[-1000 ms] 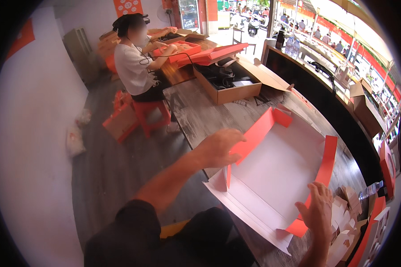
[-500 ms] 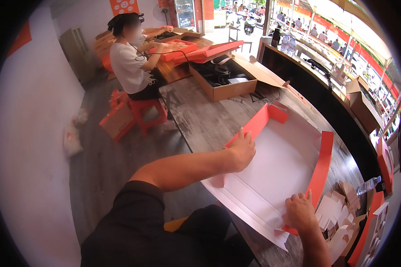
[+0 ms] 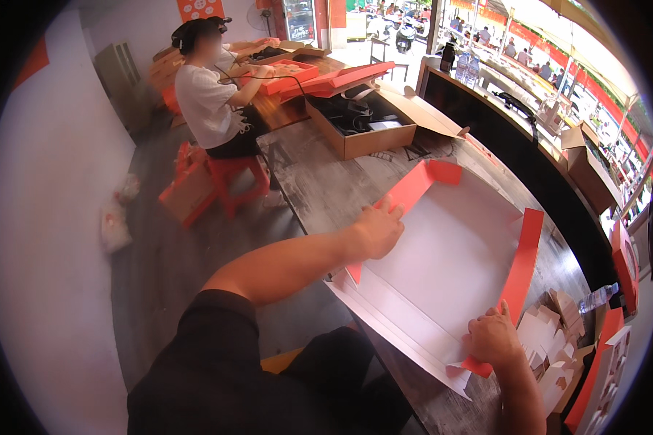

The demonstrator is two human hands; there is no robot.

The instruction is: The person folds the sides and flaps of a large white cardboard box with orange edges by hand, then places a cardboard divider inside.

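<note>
1. Resting on the floor at the far left, pale plastic bags (image 3: pixel 115 226) lie close by the white wall (image 3: pixel 58 196).
2. Near them on the floor I see a red carton (image 3: pixel 190 196), and just beside it a red stool (image 3: pixel 239 185), where a co-worker (image 3: pixel 207 109) in a white top sits.
3. Before that person, an open red box (image 3: pixel 292 78) stands on a brown tabletop, beyond the far end of the grey table (image 3: pixel 330 188).
4. Close to that far end, an open cardboard box (image 3: pixel 363 141) holds black things.
5. Bent over a red wall of the red-and-white box, the left hand (image 3: pixel 376 230) touches it; how tightly it grips, I cannot tell.
6. Spread on the table, the red-and-white box (image 3: pixel 450 254) lies with its pale inside up, a white flap (image 3: pixel 403 333) reaching the table's near edge.
7. On its opposite red wall, by the front corner, the right hand (image 3: pixel 495 339) is folded narrow, holding the cardboard.
8. Right of that hand, torn cardboard pieces (image 3: pixel 540 330) heap at the table's right end, with a clear bottle (image 3: pixel 598 299) tipped on its side just beyond.
9. Along the table's far long edge runs a black partition (image 3: pixel 479 134).
</note>
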